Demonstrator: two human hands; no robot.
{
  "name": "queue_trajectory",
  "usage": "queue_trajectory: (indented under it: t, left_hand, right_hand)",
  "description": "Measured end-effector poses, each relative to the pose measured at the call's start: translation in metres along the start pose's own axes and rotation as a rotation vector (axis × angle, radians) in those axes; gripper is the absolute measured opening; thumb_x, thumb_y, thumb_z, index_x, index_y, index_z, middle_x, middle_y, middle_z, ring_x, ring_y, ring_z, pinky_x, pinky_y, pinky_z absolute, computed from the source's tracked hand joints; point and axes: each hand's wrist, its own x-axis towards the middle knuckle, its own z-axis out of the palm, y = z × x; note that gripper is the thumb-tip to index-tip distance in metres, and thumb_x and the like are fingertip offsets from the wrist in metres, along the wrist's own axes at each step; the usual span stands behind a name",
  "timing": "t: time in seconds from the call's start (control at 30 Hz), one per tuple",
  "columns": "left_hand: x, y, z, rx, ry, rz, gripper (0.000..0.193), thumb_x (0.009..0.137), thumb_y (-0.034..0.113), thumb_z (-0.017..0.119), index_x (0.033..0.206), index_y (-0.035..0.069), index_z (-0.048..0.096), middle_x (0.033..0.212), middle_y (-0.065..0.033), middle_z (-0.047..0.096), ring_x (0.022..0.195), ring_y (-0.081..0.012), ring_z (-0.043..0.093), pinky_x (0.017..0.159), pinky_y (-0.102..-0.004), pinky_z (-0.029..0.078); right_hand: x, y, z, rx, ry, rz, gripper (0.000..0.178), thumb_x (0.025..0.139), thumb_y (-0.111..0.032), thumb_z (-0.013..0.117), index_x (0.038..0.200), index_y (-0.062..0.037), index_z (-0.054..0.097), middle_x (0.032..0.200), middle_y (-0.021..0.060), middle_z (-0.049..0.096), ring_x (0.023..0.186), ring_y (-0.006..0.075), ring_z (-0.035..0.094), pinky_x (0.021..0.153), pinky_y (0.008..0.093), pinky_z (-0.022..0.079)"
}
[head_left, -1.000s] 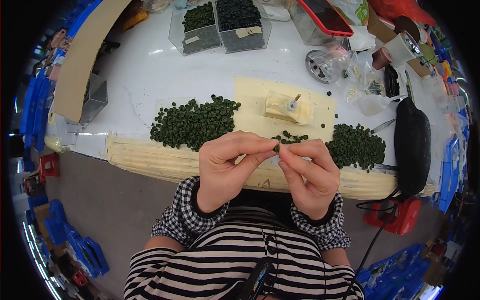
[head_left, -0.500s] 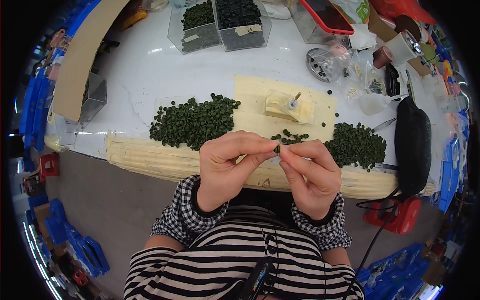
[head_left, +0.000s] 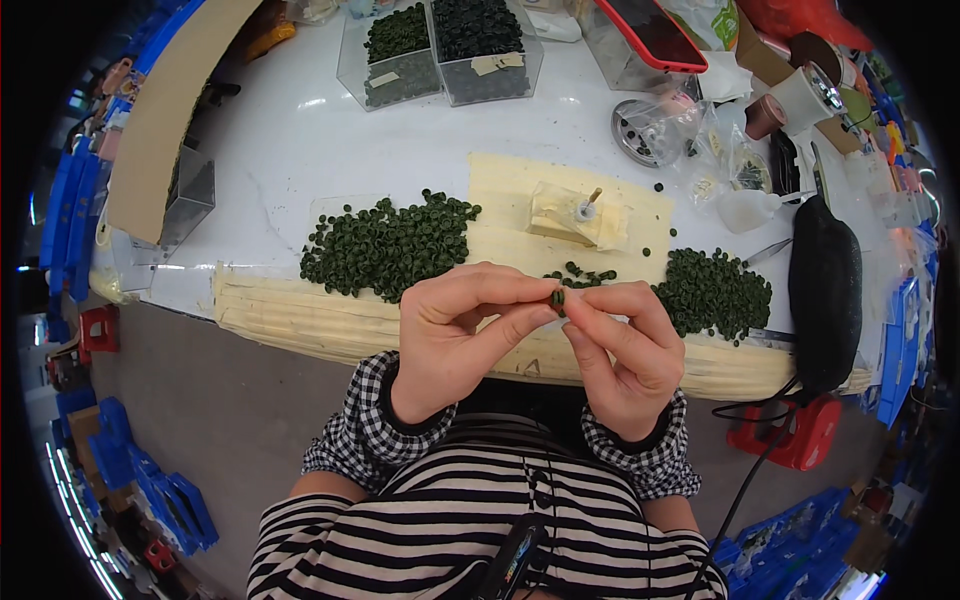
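Between my two hands, over the front edge of the table, is a small round dark green piece (head_left: 558,298), held at the fingertips. My left hand (head_left: 465,325) pinches it with thumb and forefinger from the left. From the right, the thumb and forefinger of my right hand (head_left: 632,345) close on the same piece. A heap of green cup-shaped pieces (head_left: 385,245) lies left of my hands, and a heap of smaller green pieces (head_left: 712,290) lies to the right. A few loose green pieces (head_left: 590,274) rest just beyond my fingertips.
Beyond my hands a taped block (head_left: 570,215) with an upright pin sits on a cream sheet (head_left: 500,185). Clear bins (head_left: 490,85) of dark pieces stand at the back. A black padded object (head_left: 825,290) and tweezers (head_left: 768,252) lie right; cardboard (head_left: 165,130) rises left.
The small green piece has turned slightly between my fingertips and shows more of its face. Both hands stay in nearly the same place.
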Motion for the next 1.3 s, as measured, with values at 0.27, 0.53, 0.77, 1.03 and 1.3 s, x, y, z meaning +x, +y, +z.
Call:
queue_trajectory:
  t: [0.27,0.53,0.77,1.03,1.3]
  left_hand:
    - [0.000,0.000,-0.001,-0.044,-0.002,-0.030,0.019,0.083,-0.008,0.068,0.102,-0.005,0.070,0.097,-0.0136,0.069,0.088,-0.0155,0.066,0.077,-0.0243,0.053]
    - [0.000,0.000,-0.001,0.017,-0.003,0.012,0.019,0.082,-0.008,0.069,0.100,-0.004,0.070,0.095,-0.0131,0.069,0.086,-0.0156,0.066,0.075,-0.0241,0.052]
    - [0.001,0.001,-0.002,0.076,-0.006,0.013,0.018,0.081,-0.007,0.070,0.098,-0.002,0.071,0.094,-0.0128,0.070,0.085,-0.0151,0.066,0.073,-0.0247,0.052]
    - [0.004,-0.001,-0.010,0.938,-0.253,0.171,0.019,0.076,-0.001,0.073,0.095,0.003,0.070,0.083,-0.0081,0.065,0.074,-0.0210,0.061,0.064,-0.0291,0.049]
    - [0.007,0.007,-0.022,1.045,-0.109,0.269,0.018,0.076,-0.003,0.072,0.093,0.002,0.070,0.079,-0.0070,0.059,0.071,-0.0216,0.056,0.061,-0.0317,0.045]
  right_hand:
    - [0.001,0.001,-0.002,-0.006,-0.018,-0.032,0.034,0.071,0.004,0.076,0.104,-0.0048,0.074,0.092,0.0062,0.069,0.077,0.0187,0.062,0.065,0.0276,0.048]
    - [0.002,0.002,-0.002,-0.022,-0.037,-0.053,0.034,0.071,0.003,0.076,0.104,-0.0057,0.074,0.093,0.0061,0.069,0.078,0.0191,0.062,0.066,0.0280,0.048]
    - [0.002,0.004,-0.005,-0.056,-0.055,-0.069,0.034,0.071,0.003,0.077,0.104,-0.0056,0.074,0.094,0.0070,0.068,0.080,0.0200,0.062,0.067,0.0290,0.048]
    - [0.001,0.006,-0.023,-0.147,0.064,0.101,0.032,0.074,0.006,0.072,0.105,0.0003,0.072,0.093,0.0097,0.065,0.081,0.0208,0.060,0.071,0.0285,0.048]
    - [-0.002,0.008,-0.025,-0.112,0.115,0.120,0.029,0.078,0.006,0.070,0.107,0.0015,0.071,0.091,0.0102,0.064,0.079,0.0190,0.059,0.069,0.0265,0.048]
